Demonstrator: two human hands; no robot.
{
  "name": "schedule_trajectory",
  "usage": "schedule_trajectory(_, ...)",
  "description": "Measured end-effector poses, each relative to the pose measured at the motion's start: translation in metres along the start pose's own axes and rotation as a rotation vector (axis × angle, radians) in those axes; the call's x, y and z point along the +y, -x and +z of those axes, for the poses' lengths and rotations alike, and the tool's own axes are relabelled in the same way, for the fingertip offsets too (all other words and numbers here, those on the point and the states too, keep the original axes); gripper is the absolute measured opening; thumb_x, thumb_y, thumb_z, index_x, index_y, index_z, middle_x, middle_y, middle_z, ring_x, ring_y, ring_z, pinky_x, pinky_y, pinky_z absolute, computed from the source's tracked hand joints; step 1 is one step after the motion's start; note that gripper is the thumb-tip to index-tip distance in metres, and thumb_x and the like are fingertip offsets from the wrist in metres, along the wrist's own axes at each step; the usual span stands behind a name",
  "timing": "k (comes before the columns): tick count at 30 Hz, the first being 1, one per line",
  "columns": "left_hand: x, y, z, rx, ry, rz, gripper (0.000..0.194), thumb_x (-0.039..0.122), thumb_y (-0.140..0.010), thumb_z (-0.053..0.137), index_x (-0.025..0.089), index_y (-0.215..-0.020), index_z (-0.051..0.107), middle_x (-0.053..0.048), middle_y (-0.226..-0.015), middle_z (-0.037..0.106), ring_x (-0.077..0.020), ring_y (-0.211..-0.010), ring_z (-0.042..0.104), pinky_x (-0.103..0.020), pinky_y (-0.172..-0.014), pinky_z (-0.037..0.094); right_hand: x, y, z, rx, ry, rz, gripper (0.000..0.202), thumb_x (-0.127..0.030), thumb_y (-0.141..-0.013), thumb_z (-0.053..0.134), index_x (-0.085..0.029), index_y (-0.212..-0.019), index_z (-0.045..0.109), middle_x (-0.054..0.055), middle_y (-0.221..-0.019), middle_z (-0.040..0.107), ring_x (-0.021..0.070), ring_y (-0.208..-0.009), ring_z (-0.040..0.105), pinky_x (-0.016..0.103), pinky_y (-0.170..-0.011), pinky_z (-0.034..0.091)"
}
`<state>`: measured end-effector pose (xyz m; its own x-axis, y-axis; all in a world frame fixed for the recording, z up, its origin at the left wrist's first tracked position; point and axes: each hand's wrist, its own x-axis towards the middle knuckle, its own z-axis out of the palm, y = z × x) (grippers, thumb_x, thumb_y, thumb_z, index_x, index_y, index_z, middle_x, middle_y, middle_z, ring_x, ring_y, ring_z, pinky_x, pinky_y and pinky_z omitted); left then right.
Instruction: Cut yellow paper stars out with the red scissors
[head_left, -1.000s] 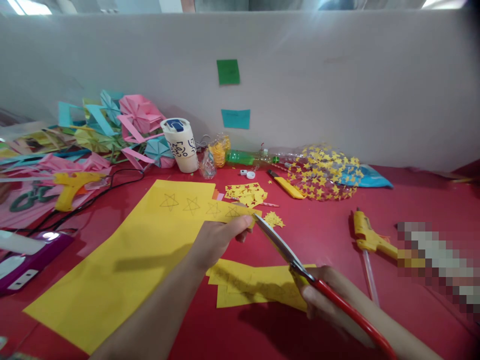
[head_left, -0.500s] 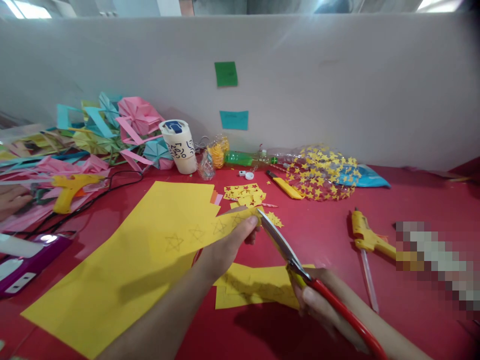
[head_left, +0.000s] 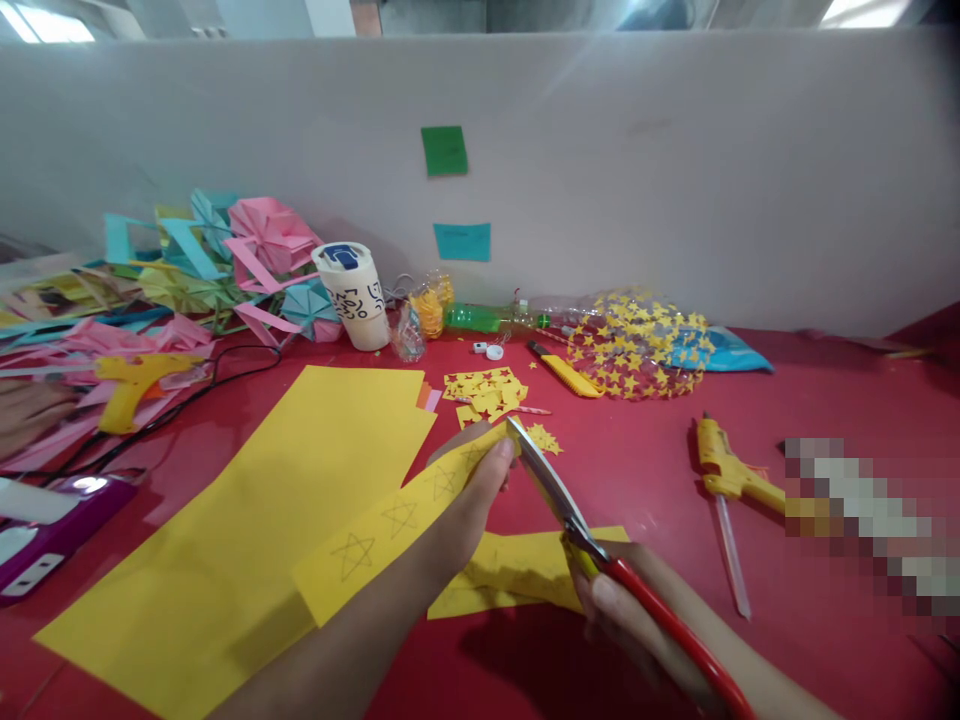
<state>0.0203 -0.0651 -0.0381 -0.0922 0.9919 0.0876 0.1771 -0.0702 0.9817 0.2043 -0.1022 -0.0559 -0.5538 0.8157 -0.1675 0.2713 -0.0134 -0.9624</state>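
My left hand [head_left: 474, 490] pinches the far end of a yellow paper strip [head_left: 375, 540] that carries several pencil-drawn stars. Its near end hangs over my forearm, above a large yellow sheet [head_left: 247, 500]. In my right hand [head_left: 626, 600] are red-handled scissors [head_left: 559, 495], their blade tips at the strip's end close to my left thumb. More yellow strips [head_left: 525, 565] lie on the red table beneath my hands. Just beyond the blades sit a small heap of cut stars [head_left: 544, 438] and strips with star-shaped holes [head_left: 484, 390].
A yellow glue gun [head_left: 724, 465] lies at right, another glue gun [head_left: 127, 385] at left by a person's hand [head_left: 30, 415]. Behind are a yellow cutter [head_left: 570, 375], a white cup [head_left: 352, 300], a star-covered clear bottle [head_left: 637, 350] and folded paper flowers [head_left: 270, 240]. A purple power strip [head_left: 67, 525] stands left.
The strip has turned, its near end swinging down and towards me, so more of its drawn face shows. Both hands keep their grips; the view has shifted slightly.
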Motion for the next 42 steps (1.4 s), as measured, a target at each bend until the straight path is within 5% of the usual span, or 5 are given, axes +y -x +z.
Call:
schedule_trajectory(11, -0.004, 0.0, -0.001, -0.048, 0.07, -0.134, 0.04, 0.047, -0.084, 0.045, 0.02, -0.055, 0.05, -0.001, -0.059, 0.048, -0.0134, -0.062, 0.05, -0.024, -0.063, 0.045, 0.014, -0.004, 0.004, 0.014, -0.036, 0.144, 0.059, -0.075, -0.077, 0.037, -0.019, -0.063, 0.046, -0.003, -0.052, 0.043, 0.0104, -0.046, 0.045, 0.021, -0.044, 0.036)
schedule_trajectory(21, -0.009, -0.004, -0.006, -0.113, 0.093, -0.071, 0.039, 0.044, -0.085, 0.045, 0.021, -0.055, 0.054, -0.002, -0.06, 0.053, -0.0146, -0.061, 0.052, -0.025, -0.06, 0.047, 0.002, -0.003, 0.004, 0.043, -0.058, 0.148, 0.055, -0.072, -0.077, 0.041, -0.019, -0.063, 0.043, -0.003, -0.054, 0.04, 0.0103, -0.045, 0.044, 0.022, -0.045, 0.039)
schedule_trajectory(36, -0.02, -0.007, -0.01, -0.196, 0.105, -0.102, 0.041, 0.046, -0.088, 0.04, 0.021, -0.06, 0.055, -0.001, -0.062, 0.056, -0.0142, -0.064, 0.053, -0.028, -0.069, 0.043, -0.004, -0.003, -0.002, -0.027, -0.003, 0.101, 0.053, -0.066, -0.084, 0.037, -0.018, -0.063, 0.045, -0.008, -0.04, 0.036, 0.005, -0.031, 0.033, 0.019, -0.036, 0.025)
schedule_trajectory(42, -0.023, -0.009, -0.009, -0.038, 0.211, -0.074, 0.037, 0.04, -0.083, 0.053, 0.018, -0.054, 0.059, -0.003, -0.06, 0.06, -0.0149, -0.065, 0.055, -0.029, -0.07, 0.044, -0.004, -0.003, -0.003, 0.022, 0.026, 0.124, 0.05, -0.065, -0.083, 0.04, -0.019, -0.063, 0.043, -0.004, -0.048, 0.046, 0.0064, -0.037, 0.038, 0.019, -0.039, 0.03)
